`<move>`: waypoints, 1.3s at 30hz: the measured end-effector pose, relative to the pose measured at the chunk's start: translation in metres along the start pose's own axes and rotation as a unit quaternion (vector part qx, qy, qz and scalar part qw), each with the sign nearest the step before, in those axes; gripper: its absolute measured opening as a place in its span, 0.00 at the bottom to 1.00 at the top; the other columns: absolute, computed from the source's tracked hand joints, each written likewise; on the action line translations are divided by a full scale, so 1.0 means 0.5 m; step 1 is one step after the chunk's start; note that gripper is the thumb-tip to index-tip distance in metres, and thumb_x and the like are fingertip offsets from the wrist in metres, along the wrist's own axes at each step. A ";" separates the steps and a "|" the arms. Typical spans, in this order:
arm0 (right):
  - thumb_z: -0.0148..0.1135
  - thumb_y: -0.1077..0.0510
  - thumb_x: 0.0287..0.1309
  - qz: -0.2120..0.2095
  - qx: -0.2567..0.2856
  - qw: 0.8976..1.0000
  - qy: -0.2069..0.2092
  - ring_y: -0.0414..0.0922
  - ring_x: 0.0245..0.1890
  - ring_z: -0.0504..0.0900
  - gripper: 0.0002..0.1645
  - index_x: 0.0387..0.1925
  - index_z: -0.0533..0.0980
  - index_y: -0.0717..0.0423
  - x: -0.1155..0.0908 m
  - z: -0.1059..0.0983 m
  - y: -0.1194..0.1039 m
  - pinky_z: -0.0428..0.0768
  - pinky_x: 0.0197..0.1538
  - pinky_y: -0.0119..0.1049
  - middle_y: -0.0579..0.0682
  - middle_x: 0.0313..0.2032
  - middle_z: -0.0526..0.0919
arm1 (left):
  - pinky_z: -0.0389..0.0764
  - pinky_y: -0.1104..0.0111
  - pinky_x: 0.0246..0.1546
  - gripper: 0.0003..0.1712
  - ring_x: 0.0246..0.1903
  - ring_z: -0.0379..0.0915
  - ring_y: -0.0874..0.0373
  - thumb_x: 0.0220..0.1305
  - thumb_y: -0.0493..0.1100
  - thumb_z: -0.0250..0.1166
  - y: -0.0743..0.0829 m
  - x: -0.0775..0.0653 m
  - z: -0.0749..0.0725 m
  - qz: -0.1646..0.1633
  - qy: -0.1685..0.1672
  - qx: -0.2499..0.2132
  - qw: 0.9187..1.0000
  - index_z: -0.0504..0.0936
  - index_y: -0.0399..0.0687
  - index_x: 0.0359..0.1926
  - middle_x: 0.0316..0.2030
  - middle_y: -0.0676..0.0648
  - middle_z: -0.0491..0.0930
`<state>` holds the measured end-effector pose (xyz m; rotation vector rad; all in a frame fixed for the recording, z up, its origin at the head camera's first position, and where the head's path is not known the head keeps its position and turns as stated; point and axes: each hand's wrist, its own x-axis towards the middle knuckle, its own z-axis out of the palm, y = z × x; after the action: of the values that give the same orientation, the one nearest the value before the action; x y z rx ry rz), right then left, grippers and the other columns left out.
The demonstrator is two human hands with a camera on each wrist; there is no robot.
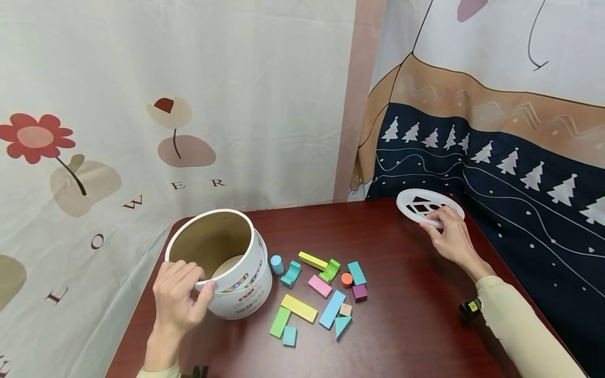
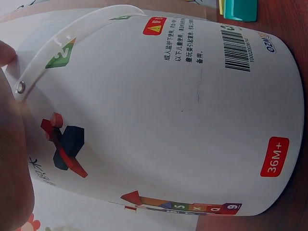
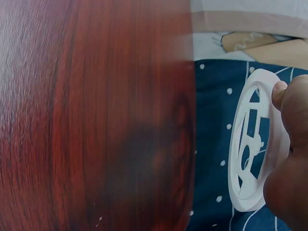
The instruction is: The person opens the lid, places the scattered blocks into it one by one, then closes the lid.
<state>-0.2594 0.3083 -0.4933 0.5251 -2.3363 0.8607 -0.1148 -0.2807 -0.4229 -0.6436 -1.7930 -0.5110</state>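
Note:
At the table's left side stands a white bucket (image 1: 243, 302), tilted a little, with printed labels and a white strap handle (image 2: 72, 41) with a rivet. My left hand (image 1: 177, 296) grips its near rim, fingers over the edge and thumb on the outside. Only the bare floor inside the bucket shows. Near the far right corner, my right hand (image 1: 451, 236) pinches the edge of a round white lid (image 1: 410, 195) with shaped cut-outs. In the right wrist view that lid (image 3: 234, 159) stands tilted, seen against the dark blue curtain.
Several wooden blocks lie between the hands, among them a yellow block (image 1: 299, 308), a blue block (image 1: 332, 310), a pink block (image 1: 320, 286) and an orange disc (image 1: 347, 280). The reddish-brown table (image 1: 402, 315) borders a pale curtain (image 1: 283, 105) behind and a dark blue curtain (image 1: 520, 210) at right.

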 end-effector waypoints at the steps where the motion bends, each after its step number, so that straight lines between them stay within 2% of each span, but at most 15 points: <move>1: 0.75 0.69 0.48 0.001 -0.001 1.000 -0.002 0.56 0.41 0.75 0.13 0.35 0.80 0.71 0.000 0.002 0.004 0.66 0.43 0.44 0.60 0.36 0.79 | 0.54 0.60 0.24 0.17 0.14 0.47 0.58 0.48 0.48 0.57 0.001 0.001 0.000 0.000 0.001 0.002 1.000 0.65 0.47 0.11 0.12 0.56 0.57; 11: 0.75 0.68 0.51 0.022 -0.019 0.999 -0.046 0.55 0.40 0.75 0.11 0.34 0.80 0.70 -0.013 0.020 0.035 0.66 0.43 0.45 0.60 0.35 0.79 | 0.53 0.60 0.23 0.15 0.14 0.45 0.59 0.45 0.47 0.55 0.012 0.014 0.003 0.000 0.013 0.008 1.000 0.63 0.47 0.10 0.11 0.55 0.55; 15: 0.73 0.66 0.53 0.038 -0.028 0.996 -0.076 0.54 0.40 0.75 0.10 0.35 0.80 0.68 -0.023 0.024 0.041 0.68 0.43 0.47 0.60 0.36 0.80 | 0.53 0.60 0.23 0.15 0.14 0.45 0.59 0.44 0.47 0.54 0.015 0.014 0.004 -0.003 0.015 0.011 1.000 0.63 0.47 0.10 0.10 0.55 0.55; 18: 0.72 0.63 0.56 0.054 -0.032 0.992 -0.108 0.54 0.41 0.75 0.10 0.36 0.80 0.66 -0.029 0.024 0.045 0.69 0.44 0.49 0.59 0.37 0.81 | 0.53 0.60 0.23 0.14 0.14 0.45 0.59 0.43 0.47 0.54 0.016 0.014 0.004 -0.004 0.015 0.014 1.000 0.63 0.48 0.10 0.11 0.55 0.55; 22: 0.71 0.61 0.59 0.069 -0.039 0.984 -0.160 0.50 0.36 0.73 0.09 0.37 0.80 0.61 -0.035 0.023 0.050 0.69 0.41 0.46 0.54 0.34 0.78 | 0.53 0.59 0.23 0.14 0.14 0.45 0.59 0.42 0.47 0.54 0.016 0.014 0.004 -0.005 0.017 0.016 1.000 0.63 0.47 0.10 0.11 0.55 0.55; 29: 0.71 0.61 0.59 0.060 -0.055 0.971 -0.224 0.46 0.30 0.71 0.07 0.34 0.79 0.57 -0.051 0.029 0.065 0.69 0.37 0.42 0.50 0.28 0.75 | 0.53 0.59 0.23 0.14 0.14 0.44 0.59 0.42 0.47 0.54 0.016 0.014 0.006 -0.004 0.021 0.015 1.000 0.62 0.47 0.10 0.11 0.55 0.54; 34: 0.71 0.60 0.58 0.067 -0.061 0.968 -0.236 0.45 0.29 0.71 0.07 0.33 0.79 0.55 -0.057 0.032 0.069 0.69 0.36 0.42 0.48 0.27 0.75 | 0.53 0.59 0.23 0.15 0.14 0.44 0.59 0.42 0.47 0.54 0.017 0.015 0.006 -0.005 0.024 0.015 1.000 0.62 0.47 0.10 0.10 0.55 0.54; 39: 0.72 0.58 0.58 0.065 -0.067 0.969 -0.228 0.47 0.31 0.73 0.08 0.34 0.80 0.57 -0.053 0.029 0.061 0.70 0.38 0.44 0.51 0.29 0.77 | 0.53 0.59 0.23 0.15 0.14 0.44 0.59 0.42 0.48 0.54 0.016 0.016 0.006 -0.007 0.026 0.017 0.999 0.62 0.48 0.10 0.10 0.55 0.54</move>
<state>-0.2616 0.3241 -0.5332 0.5626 -2.8523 0.6859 -0.1135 -0.2715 -0.4160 -0.5904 -1.7535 -0.5016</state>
